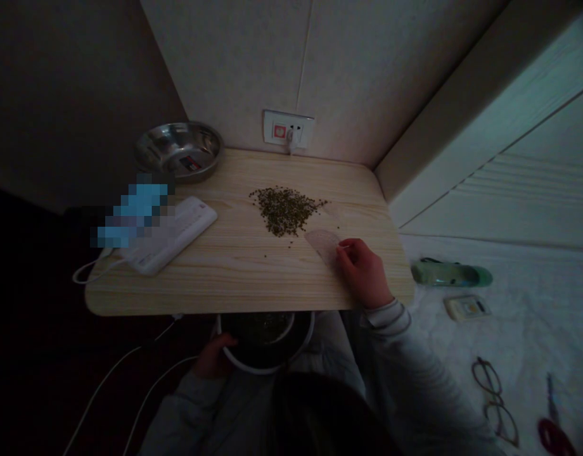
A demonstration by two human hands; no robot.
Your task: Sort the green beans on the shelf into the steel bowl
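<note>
My right hand (364,271) pinches a clear, half-round plastic sheet that looks like a protractor (322,244), held low over the wooden tabletop (225,272). Just beyond its edge lies a loose pile of small greenish-brown beans or seeds (284,211), with a few stray ones around it. Below the table's front edge, my left hand (215,356) grips the rim of a dark bowl with a white rim (267,369) on my lap. The bowl's contents are too dim to make out, and the table covers its far side.
A steel basin (177,152) stands at the back left. In front of it are a lit, blurred phone (134,215) and a white power strip (175,237). On the white bedding at right lie a green bottle (450,273), a remote (467,308), glasses (495,400) and red-handled scissors (552,437).
</note>
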